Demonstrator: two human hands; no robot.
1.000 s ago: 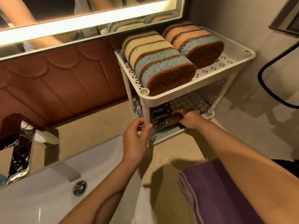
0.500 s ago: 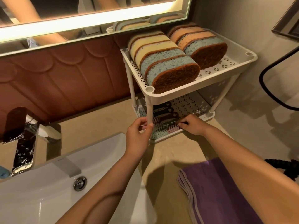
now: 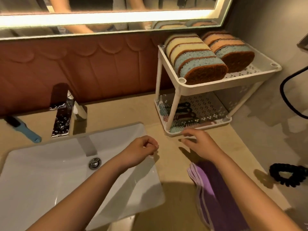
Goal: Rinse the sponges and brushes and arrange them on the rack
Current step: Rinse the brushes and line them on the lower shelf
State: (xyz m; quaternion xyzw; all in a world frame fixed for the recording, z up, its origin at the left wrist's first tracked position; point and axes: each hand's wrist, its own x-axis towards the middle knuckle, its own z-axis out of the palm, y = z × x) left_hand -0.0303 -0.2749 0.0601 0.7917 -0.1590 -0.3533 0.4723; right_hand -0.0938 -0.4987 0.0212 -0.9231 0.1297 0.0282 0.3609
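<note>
Rack (image 3: 233,82), white, two tiers, stands on the beige counter (image 3: 126,112) in the upper right of the frame, against the reddish padded wall panel (image 3: 83,64).

Top tier: sponges (image 3: 196,57) stood on edge in two packed rows, yellow and blue in the nearer row, orange and blue in the farther one, each with a brown scouring face. The rows sit side by side and touch.

Bottom tier: several brushes (image 3: 183,114) laid flat near the left front corner, dark handles and pale bristle pads. Their exact number cannot be read.

Right hand (image 3: 200,145) sits at centre right, just before the front rim of the bottom tier. Fingers are relaxed and slightly spread and hold nothing. Fingertips are at the rim, but motion blur hides whether they touch it.

Left hand (image 3: 140,150) is at centre frame, over the right edge of the sink (image 3: 41,189). Fingers are curled in toward the palm, with the thumb against them. Nothing shows in the grip.

One more brush with a blue handle (image 3: 25,130) lies on the counter at far left, beside the faucet (image 3: 62,114), well apart from the rack.

Faucet is chrome and wet, set behind the white basin. A folded purple towel (image 3: 216,197) lies on the counter at lower right, under the right forearm. A black scrunchie (image 3: 288,175) lies at the right edge. A mirror (image 3: 116,4) with a lit strip runs along the top of the frame and reflects the sponge tops.
</note>
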